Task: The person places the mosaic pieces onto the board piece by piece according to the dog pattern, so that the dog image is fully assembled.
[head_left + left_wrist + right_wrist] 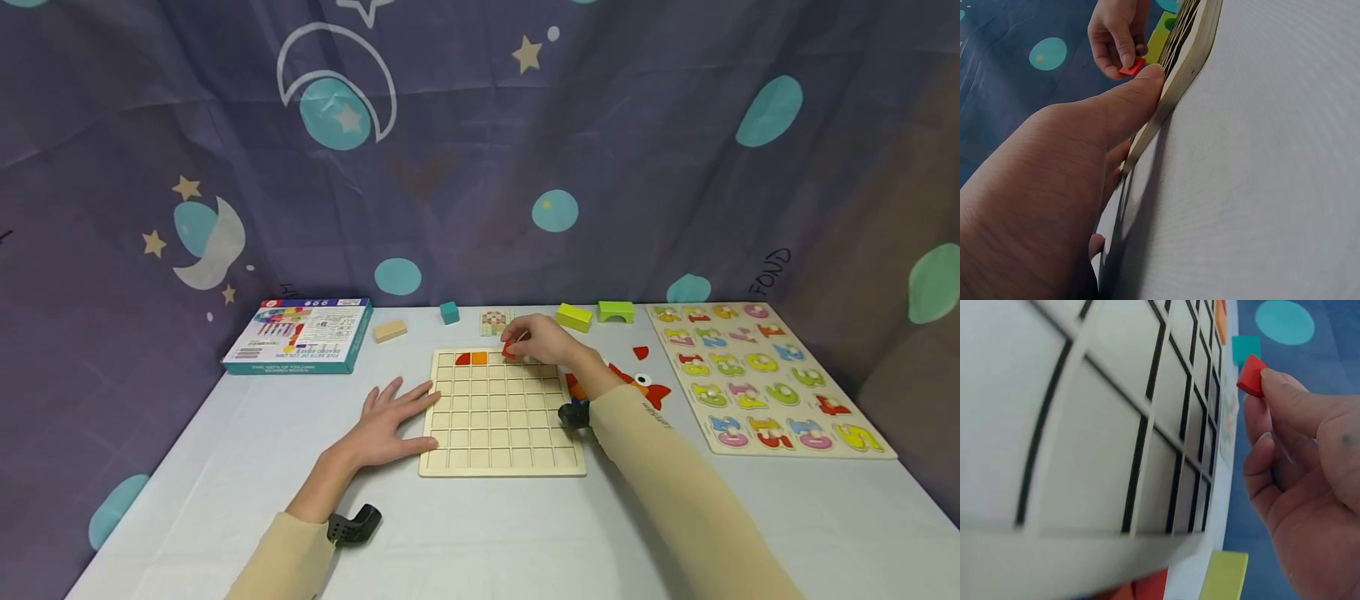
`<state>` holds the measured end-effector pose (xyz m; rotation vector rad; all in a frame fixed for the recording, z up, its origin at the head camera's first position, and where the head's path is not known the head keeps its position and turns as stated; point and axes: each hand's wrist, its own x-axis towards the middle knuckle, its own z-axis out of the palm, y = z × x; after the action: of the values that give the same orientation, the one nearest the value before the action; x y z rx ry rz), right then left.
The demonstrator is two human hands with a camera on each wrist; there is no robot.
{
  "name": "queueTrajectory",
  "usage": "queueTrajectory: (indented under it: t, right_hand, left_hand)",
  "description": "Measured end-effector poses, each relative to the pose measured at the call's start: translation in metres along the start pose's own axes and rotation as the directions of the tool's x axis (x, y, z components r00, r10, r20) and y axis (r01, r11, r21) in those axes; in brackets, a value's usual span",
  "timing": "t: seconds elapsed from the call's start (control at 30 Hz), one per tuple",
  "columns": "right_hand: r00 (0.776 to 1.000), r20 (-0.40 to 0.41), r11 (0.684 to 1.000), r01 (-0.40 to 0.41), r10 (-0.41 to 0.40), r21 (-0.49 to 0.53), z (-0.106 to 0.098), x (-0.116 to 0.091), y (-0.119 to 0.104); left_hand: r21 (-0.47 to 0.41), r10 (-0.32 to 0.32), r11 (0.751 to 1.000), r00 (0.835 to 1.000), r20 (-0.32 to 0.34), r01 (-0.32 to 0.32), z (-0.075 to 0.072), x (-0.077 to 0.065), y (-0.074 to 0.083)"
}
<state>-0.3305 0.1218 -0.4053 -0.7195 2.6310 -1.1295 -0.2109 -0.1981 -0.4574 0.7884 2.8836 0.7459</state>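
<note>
Stretches out white as a worktop (225, 475) — carries a wooden grid board (500, 414) in the middle and a printed box (300, 337) at far left. Holds, along the back, a pale block (390, 331), teal cube (449, 313), patterned card (491, 323), yellow-green block (573, 317) and green arch (616, 312). Bears a number board (795, 411) at right — and, between the boards, a small red piece (641, 352) near partly hidden coloured pieces (657, 394).
</note>
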Motion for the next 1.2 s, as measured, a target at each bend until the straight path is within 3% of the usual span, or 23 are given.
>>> queueTrajectory:
  t: [0.47, 1.2]
  right_hand:
    - [0.998, 0.055, 0.996, 0.036, -0.032, -0.08, 0.017, 0.018, -0.005]
    - [0.997, 0.072, 0.99, 0.027, -0.017, -0.14, 0.022, 0.021, -0.009]
  left_hand:
    - [0.004, -0.007, 1.0, 1.0, 0.006, 0.007, 0.001, 0.001, 0.001]
    - [-0.008, 0.003, 1.0, 1.0, 0.001, -0.003, -0.002, 0.0, 0.001]
